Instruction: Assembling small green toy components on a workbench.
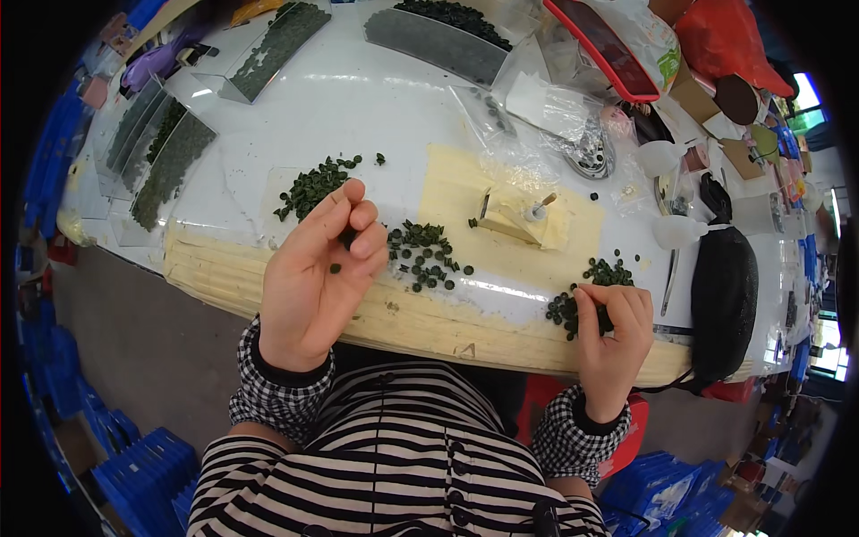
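Note:
My left hand (318,277) is raised palm up over the table's near edge, fingers curled around a few small dark green round pieces (347,237). One more such piece (335,268) lies on its palm. Behind that hand is a pile of these pieces (313,186), and a looser scatter (422,253) spreads just to its right. My right hand (617,331) is at the right-hand pile (562,311), thumb and forefinger pinched together. Whatever is between those fingertips is too small to make out.
A small block wrapped in pale yellow tape with an upright peg (540,211) stands on a yellow sheet (443,183). Clear bins of green pieces (438,52) line the back and left. A red-edged phone (604,49), plastic bags and a black pouch (723,304) crowd the right.

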Motion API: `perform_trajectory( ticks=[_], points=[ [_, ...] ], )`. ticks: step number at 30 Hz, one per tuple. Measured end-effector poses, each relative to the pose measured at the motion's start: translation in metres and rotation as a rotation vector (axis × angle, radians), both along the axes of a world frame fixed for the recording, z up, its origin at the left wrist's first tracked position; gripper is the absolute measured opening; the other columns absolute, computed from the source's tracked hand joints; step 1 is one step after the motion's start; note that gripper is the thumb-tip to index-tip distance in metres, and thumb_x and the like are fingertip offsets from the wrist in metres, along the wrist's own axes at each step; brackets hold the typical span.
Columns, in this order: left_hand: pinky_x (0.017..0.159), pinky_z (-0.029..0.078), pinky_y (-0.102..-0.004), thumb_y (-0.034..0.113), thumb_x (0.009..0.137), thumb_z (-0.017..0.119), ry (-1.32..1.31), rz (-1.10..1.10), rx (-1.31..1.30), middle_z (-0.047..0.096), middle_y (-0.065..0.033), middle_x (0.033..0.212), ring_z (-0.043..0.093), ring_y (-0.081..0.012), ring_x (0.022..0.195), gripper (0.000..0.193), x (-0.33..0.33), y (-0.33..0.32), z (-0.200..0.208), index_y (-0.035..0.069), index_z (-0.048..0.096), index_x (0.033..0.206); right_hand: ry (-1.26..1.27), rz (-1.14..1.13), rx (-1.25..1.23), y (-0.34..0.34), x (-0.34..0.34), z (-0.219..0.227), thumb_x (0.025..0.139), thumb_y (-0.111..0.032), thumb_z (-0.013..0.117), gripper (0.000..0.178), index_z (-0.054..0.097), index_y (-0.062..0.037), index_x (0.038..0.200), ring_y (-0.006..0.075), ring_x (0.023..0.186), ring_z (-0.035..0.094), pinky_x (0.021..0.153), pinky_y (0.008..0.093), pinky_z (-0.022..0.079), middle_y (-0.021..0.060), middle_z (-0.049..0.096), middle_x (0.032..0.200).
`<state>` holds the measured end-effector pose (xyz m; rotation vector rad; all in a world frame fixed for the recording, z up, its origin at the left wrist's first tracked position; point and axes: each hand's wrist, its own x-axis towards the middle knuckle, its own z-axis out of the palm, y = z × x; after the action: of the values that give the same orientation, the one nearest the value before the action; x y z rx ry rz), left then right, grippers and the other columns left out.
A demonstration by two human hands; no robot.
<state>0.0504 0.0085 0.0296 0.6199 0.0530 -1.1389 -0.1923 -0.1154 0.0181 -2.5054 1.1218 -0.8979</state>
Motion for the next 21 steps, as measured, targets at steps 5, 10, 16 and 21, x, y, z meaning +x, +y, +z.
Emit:
perform_trajectory(
  ticks=[5,10,16,21],
  points=[
    [0.068,0.044,-0.0226,0.004,0.099,0.039,0.217,-0.031,-0.169,0.050,-0.0086,0.102,0.047,-0.0124,0.080,0.024,0.005,0.004,-0.011,-0.002,0.044,0.122,0.112,-0.061,-0.043,0.000,0.006,-0.004,0.073,-0.005,0.071,0.009,0.065,-0.0039,0.079,0.0248,0.078,0.053,0.075,0.0353,0.040,0.0058,0.059,0.075],
    [0.073,0.049,-0.0239,0.011,0.100,0.040,0.322,-0.092,-0.338,0.054,-0.0132,0.110,0.052,-0.0150,0.083,0.027,0.013,0.011,-0.025,-0.003,0.046,0.123,0.116,-0.001,-0.059,0.000,0.016,-0.005,0.072,-0.006,0.072,0.009,0.065,-0.0055,0.078,0.0242,0.078,0.053,0.077,0.0355,0.039,0.0053,0.058,0.075],
    [0.098,0.048,-0.0312,0.010,0.102,0.032,0.069,-0.064,-0.079,0.045,-0.0216,0.130,0.048,-0.0280,0.121,0.035,-0.002,0.005,-0.002,-0.008,0.037,0.132,0.040,0.155,-0.052,0.012,0.029,-0.005,0.070,-0.006,0.074,0.015,0.068,-0.0064,0.084,0.0225,0.075,0.053,0.076,0.0349,0.039,0.0038,0.058,0.076],
    [0.114,0.027,-0.0421,0.013,0.100,0.028,0.054,-0.339,-0.113,0.031,-0.0248,0.144,0.031,-0.0323,0.136,0.048,-0.026,0.005,-0.005,-0.011,0.021,0.141,-0.148,0.235,-0.083,0.027,0.037,0.003,0.066,-0.003,0.076,0.025,0.070,-0.0068,0.090,0.0212,0.071,0.051,0.067,0.0328,0.040,0.0017,0.059,0.075]
  ],
)
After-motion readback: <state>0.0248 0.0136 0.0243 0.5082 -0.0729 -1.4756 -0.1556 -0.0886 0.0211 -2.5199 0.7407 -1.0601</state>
